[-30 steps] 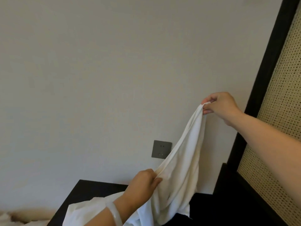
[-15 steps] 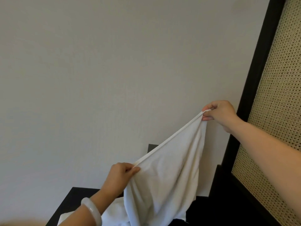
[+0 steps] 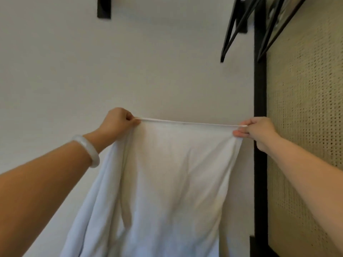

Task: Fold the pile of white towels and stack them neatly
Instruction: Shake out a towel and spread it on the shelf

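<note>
Against the pale wall (image 3: pixel 167 62), white towel (image 3: pixel 176 173) hangs, top hem taut between left hand (image 3: pixel 118 121) and right hand (image 3: pixel 256 129), both pinching corners. Dark frame (image 3: pixel 259 145) just beside right hand.

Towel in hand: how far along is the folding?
Done: white towel spread, top edge taut between left hand and right hand, each pinching a corner. In hand: it hangs unfolded before the wall. Left: every fold and the stacking; no stack in view.
</note>
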